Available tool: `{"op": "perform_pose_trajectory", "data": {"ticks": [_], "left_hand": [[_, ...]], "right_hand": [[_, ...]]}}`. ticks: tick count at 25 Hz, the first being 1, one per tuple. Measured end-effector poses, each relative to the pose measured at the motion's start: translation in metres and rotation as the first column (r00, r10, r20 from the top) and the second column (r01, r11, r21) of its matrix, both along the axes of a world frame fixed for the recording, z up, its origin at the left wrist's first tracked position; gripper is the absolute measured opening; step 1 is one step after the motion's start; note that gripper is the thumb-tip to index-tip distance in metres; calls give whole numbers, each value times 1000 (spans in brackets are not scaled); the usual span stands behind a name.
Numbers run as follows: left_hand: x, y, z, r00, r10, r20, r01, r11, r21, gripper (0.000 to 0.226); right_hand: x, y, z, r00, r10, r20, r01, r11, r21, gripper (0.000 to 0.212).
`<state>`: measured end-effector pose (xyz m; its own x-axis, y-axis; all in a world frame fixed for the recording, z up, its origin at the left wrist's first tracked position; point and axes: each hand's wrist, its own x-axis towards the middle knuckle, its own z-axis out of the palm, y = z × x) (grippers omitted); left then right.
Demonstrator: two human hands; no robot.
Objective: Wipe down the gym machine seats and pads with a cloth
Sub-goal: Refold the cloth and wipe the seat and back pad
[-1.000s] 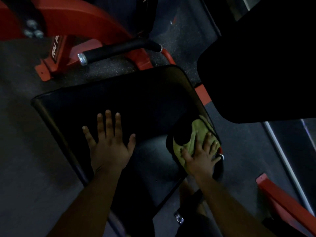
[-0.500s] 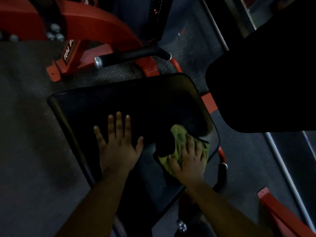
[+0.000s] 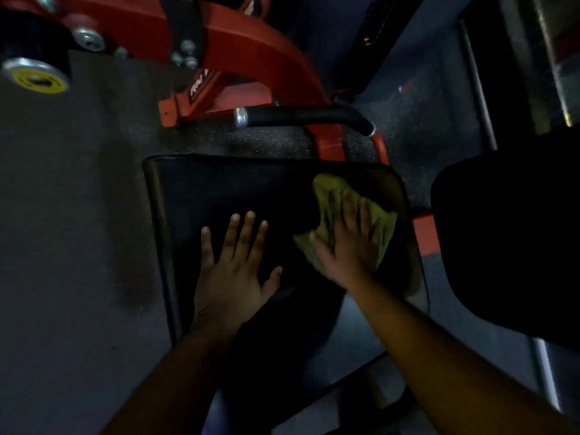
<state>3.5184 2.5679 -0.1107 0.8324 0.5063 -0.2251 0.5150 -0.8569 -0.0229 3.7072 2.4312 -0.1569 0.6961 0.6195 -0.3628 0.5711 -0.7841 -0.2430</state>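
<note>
Head view: looking down on one black seat pad (image 3: 226,189) of a red-framed gym machine (image 3: 251,58), dimly lit.
Left hand: the left hand (image 3: 233,277) is lying flat with fingers spread on the seat pad, holding nothing, apparently bracing.
Right hand: the right hand (image 3: 348,246) is pressing flat on the cloth (image 3: 332,196), fingers straight and laid over it rather than curled round it; the hand is blurred, so it is likely sweeping.
Cloth: one yellow-green cloth, bunched, is sitting under and ahead of the right hand, on the far right part of the seat pad, well to the right of the left hand.
Change: a second ago the cloth was working the near right edge of the pad; now it is sitting farther away, up by the far right corner. The left hand is staying planted in the same spot.
Meaning: judging from this, the right side of the pad is being covered in strokes; the area under and beyond the left hand looks yet to be wiped.
Count: two hands, one cloth, one seat pad under the hands, one further dark pad (image 3: 508,246) to the right of the right hand, one black handle (image 3: 301,116) beyond both hands.
</note>
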Motion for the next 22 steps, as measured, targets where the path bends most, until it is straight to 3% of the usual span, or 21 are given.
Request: {"op": "perform_pose_trajectory", "data": {"ticks": [2, 5, 7, 10, 12, 14, 17, 19, 21, 22], "left_hand": [[1, 0, 1, 999, -4, 32, 4, 1000, 5, 83], [-1, 2, -1, 995, 25, 98, -24, 1000, -12, 87], [0, 2, 0, 997, 48, 57, -47, 999, -22, 90], [0, 1, 4, 991, 121, 54, -120, 992, -25, 94], [-5, -2, 7, 979, 177, 103, -172, 984, -52, 90], [-18, -7, 13, 947, 268, 178, -255, 963, -92, 82], [-50, -24, 19, 866, 433, 250, -412, 902, -131, 75], [-80, -45, 20, 823, 520, 226, -494, 854, -165, 77], [-107, -68, 17, 795, 581, 177, -549, 812, -198, 81], [-116, -79, 14, 779, 610, 144, -579, 788, -208, 83]], "right_hand": [[-3, -42, -1, 991, 129, 37, -128, 991, -38, 87], [38, -28, -5, 996, -87, 20, 88, 993, -74, 91], [42, 21, -1, 979, -203, 7, 203, 978, -55, 92], [17, 77, 6, 1000, 22, 6, -22, 998, 62, 85], [19, 66, -1, 971, 229, 74, -236, 967, 98, 84], [40, 26, -15, 945, 308, 109, -316, 946, 69, 94], [38, -13, -11, 996, 69, 48, -70, 997, 18, 112], [-10, 8, 6, 999, 40, 24, -39, 999, -37, 106], [-62, 50, 26, 945, 319, 70, -323, 945, 50, 91], [-76, 78, 32, 858, 503, 105, -512, 853, 101, 84]]}}
